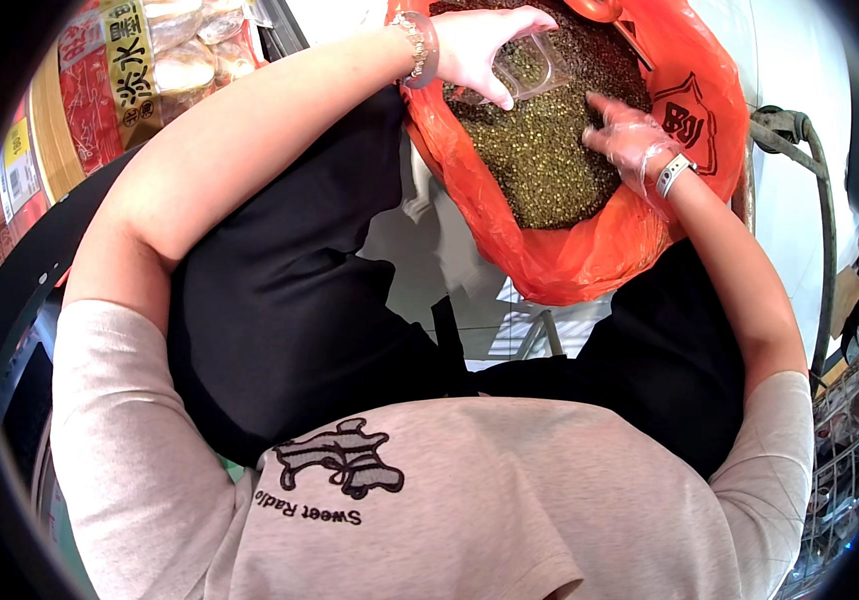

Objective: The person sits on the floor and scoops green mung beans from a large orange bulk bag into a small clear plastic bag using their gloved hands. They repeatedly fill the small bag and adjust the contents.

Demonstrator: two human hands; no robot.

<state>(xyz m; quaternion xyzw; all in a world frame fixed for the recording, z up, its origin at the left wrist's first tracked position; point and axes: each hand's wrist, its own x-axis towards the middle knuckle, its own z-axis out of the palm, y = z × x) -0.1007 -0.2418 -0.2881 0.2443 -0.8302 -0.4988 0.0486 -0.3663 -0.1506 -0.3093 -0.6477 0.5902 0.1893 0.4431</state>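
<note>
A red plastic bag [467,180] lies open in front of me, holding a heap of small greenish-brown grains or dried pieces [549,165]. At the heap's upper left, my left hand [485,52] grips a clear plastic container [530,67] between thumb and fingers. The container rests over the grains, some of which show through it. On the bag's right side is my right hand [628,139] in a thin clear glove. Its fingers are apart above the grains, with nothing seen in them. A red utensil or bowl part [598,7] shows at the top of the bag.
Packaged dried goods [181,60] are stacked at the upper left, beside a black curved edge [46,217]. A metal frame [823,195] stands right of the bag. A wire basket [849,465] with packages is at the lower right. My legs in black trousers flank the bag's near end.
</note>
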